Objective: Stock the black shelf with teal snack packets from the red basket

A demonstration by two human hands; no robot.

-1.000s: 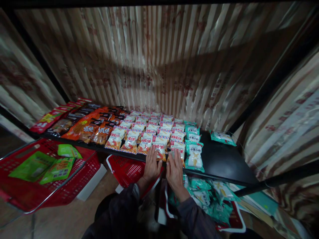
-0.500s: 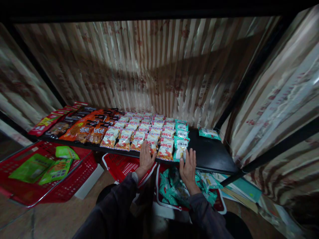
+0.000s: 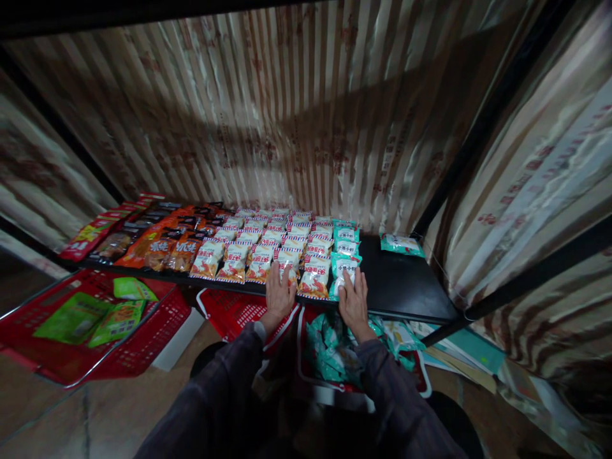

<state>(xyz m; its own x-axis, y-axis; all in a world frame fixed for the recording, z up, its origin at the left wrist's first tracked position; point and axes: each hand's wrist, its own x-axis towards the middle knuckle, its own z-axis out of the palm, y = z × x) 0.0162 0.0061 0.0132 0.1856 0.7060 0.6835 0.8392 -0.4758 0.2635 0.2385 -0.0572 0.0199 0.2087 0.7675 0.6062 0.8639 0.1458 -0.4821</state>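
Note:
My left hand lies with fingers stretched over the lower part of a white-and-orange snack bag in the front row of the black shelf. Fingers apart, my right hand rests on the front teal-and-white snack bag, covering its lower right corner. More teal bags form a column behind that one. Left of them, several rows of white-and-orange bags lie side by side. One teal bag lies apart near the shelf's back right corner.
Below my right arm, a red basket holds several teal bags. A second red basket sits under the shelf edge. Farther left, another red basket contains green packets. Orange bags fill the shelf's left part. A black post stands right.
My right hand has moved forward and left onto the front teal bag. The left hand stays at the white-and-orange bag. The whole view has tilted slightly.

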